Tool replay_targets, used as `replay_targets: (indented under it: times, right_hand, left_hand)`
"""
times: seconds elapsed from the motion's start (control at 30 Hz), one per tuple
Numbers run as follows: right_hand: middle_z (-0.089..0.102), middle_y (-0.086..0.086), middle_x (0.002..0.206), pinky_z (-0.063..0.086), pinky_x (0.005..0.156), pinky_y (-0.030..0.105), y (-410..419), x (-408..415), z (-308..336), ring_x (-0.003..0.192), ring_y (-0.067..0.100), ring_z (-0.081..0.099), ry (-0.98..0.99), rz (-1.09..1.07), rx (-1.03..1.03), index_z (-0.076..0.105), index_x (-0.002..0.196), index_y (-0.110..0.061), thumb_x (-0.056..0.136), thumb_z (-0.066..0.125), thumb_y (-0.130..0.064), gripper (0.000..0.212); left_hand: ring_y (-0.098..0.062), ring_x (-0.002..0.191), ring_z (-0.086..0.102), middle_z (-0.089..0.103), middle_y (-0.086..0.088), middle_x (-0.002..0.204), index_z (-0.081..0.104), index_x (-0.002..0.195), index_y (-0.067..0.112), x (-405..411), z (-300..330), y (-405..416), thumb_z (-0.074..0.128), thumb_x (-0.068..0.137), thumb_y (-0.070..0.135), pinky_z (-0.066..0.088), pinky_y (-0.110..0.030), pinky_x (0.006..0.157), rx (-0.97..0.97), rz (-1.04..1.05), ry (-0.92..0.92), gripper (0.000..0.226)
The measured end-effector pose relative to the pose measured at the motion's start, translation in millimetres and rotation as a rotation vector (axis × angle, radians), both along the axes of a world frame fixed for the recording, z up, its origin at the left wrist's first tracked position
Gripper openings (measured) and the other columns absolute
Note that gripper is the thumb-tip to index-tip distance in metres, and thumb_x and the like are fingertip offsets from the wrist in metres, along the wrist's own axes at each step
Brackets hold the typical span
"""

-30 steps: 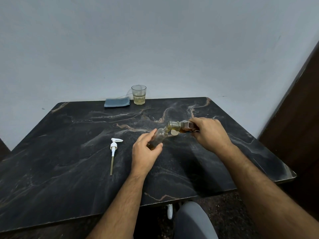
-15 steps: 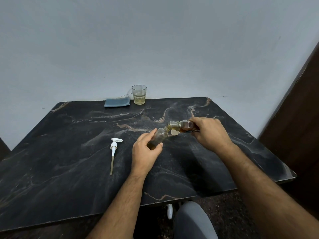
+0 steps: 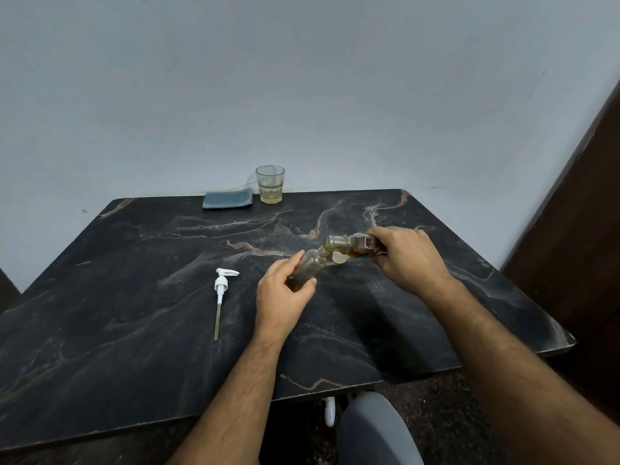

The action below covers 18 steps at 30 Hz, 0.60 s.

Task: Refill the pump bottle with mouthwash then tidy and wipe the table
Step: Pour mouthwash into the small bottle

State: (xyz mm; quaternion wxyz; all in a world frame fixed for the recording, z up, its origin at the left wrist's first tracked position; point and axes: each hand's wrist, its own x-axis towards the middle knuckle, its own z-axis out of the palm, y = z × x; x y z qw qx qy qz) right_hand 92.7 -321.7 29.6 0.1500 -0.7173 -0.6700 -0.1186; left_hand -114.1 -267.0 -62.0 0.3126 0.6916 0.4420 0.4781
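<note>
The room is dim, lit softly and evenly from overhead, with a cool grey cast on the wall (image 3: 302, 78). The dark marble table (image 3: 117, 313) takes a faint sheen across its middle but no hard glare. A soft, broad shadow spreads on the stone under the right hand (image 3: 407, 255) and forearm. The glass (image 3: 270, 183) at the back stays fairly sharp. The table's edges bow outward from wide-angle distortion, and the far right side falls into murky brown darkness.
</note>
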Motion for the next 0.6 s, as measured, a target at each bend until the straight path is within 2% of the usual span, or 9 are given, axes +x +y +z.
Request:
replay_targets:
  times: [0.13,0.3,0.5,0.6]
  right_hand:
    - [0.068,-0.005,0.099,0.044,0.086,0.042,0.8,0.0,0.3,0.093,0.021,0.064,0.001,0.006,0.005,0.061,0.11,-0.028,0.091,0.062,-0.025,0.019]
    - [0.067,-0.004,0.094,0.039,0.079,0.038,0.6,1.0,0.7,0.089,0.022,0.063,-0.018,0.007,0.007,0.06,0.105,-0.026,0.092,0.06,-0.024,0.013]
    - [0.068,-0.004,0.096,0.042,0.083,0.04,0.7,-1.1,2.3,0.09,0.021,0.064,-0.014,0.012,0.009,0.061,0.108,-0.026,0.092,0.059,-0.024,0.016]
    - [0.068,-0.005,0.096,0.042,0.084,0.04,0.1,-1.3,3.0,0.09,0.02,0.063,-0.014,0.012,0.004,0.061,0.108,-0.026,0.093,0.059,-0.024,0.015]
  left_hand:
    - [0.012,0.103,0.053,0.059,0.02,0.111,0.061,0.134,0.024,-0.2,-0.6,0.7,0.078,0.079,0.018,0.035,0.003,0.085,-0.006,0.002,0.004,0.058]
    - [0.011,0.104,0.054,0.06,0.018,0.112,0.061,0.133,0.024,-0.1,-1.1,1.0,0.079,0.079,0.017,0.036,0.002,0.085,0.001,0.005,-0.001,0.058]
    - [0.005,0.106,0.056,0.061,0.017,0.113,0.061,0.133,0.024,0.0,-1.4,1.5,0.079,0.078,0.018,0.041,-0.009,0.093,0.005,0.007,-0.002,0.058]
    - [0.006,0.105,0.056,0.061,0.018,0.113,0.061,0.133,0.024,-0.1,-2.0,1.7,0.079,0.078,0.017,0.038,-0.004,0.089,0.005,0.013,-0.001,0.058]
